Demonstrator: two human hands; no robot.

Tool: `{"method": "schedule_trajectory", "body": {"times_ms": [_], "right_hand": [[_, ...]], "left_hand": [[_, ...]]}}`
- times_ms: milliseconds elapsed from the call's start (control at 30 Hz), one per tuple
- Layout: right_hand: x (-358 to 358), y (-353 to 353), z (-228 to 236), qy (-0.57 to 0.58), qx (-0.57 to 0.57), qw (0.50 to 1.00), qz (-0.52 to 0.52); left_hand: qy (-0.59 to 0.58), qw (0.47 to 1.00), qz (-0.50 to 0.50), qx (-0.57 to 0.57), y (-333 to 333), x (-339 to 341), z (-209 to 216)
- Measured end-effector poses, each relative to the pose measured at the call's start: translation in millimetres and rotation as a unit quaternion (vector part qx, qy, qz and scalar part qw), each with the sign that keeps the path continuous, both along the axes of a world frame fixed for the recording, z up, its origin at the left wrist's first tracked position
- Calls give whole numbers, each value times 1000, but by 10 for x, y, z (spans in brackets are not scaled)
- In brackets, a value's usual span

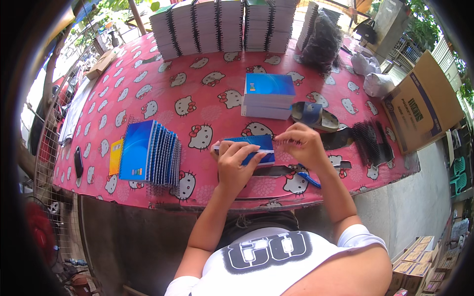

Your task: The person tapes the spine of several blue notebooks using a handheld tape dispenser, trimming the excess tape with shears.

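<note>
A small blue-covered notebook (pixel 264 142) lies on the table in front of me. My left hand (pixel 236 160) is closed over its left part, fingers on top and thumb along the near edge. Beside the notebook's right end is my right hand (pixel 302 143), fingers curled and pinched together; what they hold, if anything, is too small to make out. Just beyond stands a stack of blue-covered pads (pixel 269 85). Leaning in a row at the left are several blue spiral notebooks (pixel 140 150), with a yellow one (pixel 115 157) behind them.
A pink patterned cloth (pixel 197 79) covers the table. Black binding coils (pixel 368 143) lie at the right, near an open cardboard box (pixel 424 108). A slim blue object (pixel 309 179) lies below my right hand. Tall notebook stacks (pixel 222 29) line the back; a phone (pixel 78 162) lies far left.
</note>
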State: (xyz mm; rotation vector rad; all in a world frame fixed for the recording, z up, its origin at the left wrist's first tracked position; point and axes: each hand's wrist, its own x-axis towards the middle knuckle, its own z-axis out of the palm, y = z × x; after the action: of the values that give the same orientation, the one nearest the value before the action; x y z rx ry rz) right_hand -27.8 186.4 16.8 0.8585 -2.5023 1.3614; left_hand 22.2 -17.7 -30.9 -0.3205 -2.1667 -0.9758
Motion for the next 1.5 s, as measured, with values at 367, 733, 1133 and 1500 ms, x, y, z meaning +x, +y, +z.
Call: {"method": "schedule_trajectory", "body": {"times_ms": [367, 733, 1133, 1500], "right_hand": [[39, -41, -86, -212, -38, 975, 55], [178, -199, -158, 40, 111, 993, 1], [247, -367, -131, 132, 58, 989, -39], [-563, 770, -148, 86, 319, 891, -311]], "left_hand": [[5, 1000, 21, 13, 36, 15, 26], [-35, 999, 20, -14, 0, 54, 71], [-27, 999, 28, -13, 0, 71, 33], [-24, 999, -25, 16, -50, 18, 8]]}}
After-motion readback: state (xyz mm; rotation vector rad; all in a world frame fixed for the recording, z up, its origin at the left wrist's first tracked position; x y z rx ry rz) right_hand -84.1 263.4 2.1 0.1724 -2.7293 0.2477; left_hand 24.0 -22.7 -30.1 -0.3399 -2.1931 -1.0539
